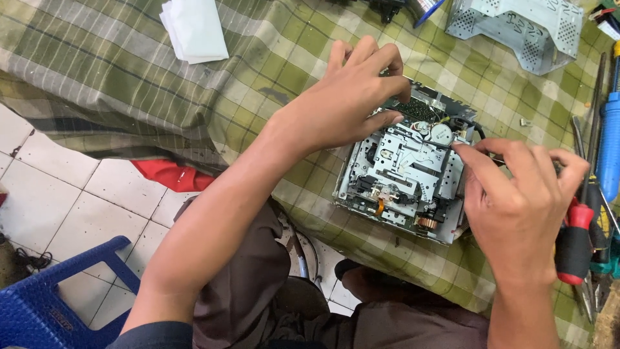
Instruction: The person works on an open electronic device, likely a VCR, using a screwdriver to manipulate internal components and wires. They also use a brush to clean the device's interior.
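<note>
Far left, low in the scene: a blue plastic stool (45, 291) on white floor tiles. Farther off, a folded white cloth (194, 29) lies on the green checked tablecloth (116, 84).

Your left hand (352, 97) comes in on a long diagonal forearm, wrist bent down, fingers curled over the far left corner of the opened metal player mechanism (403, 171). Thumb and fingertips press on its edge, bracing it rather than wrapping it.

The mechanism sits flat on the tablecloth, near the table's near edge, between your two hands, its grey plates, white gear and black cable exposed.

Your right hand (516, 200) rises from the near side, back of the hand up, fingers drawn together at the mechanism's right edge, pinching something thin; what exactly, you cannot tell.

Just right: a red-handled screwdriver (575, 242). Far right: a perforated metal cover (516, 29).
</note>
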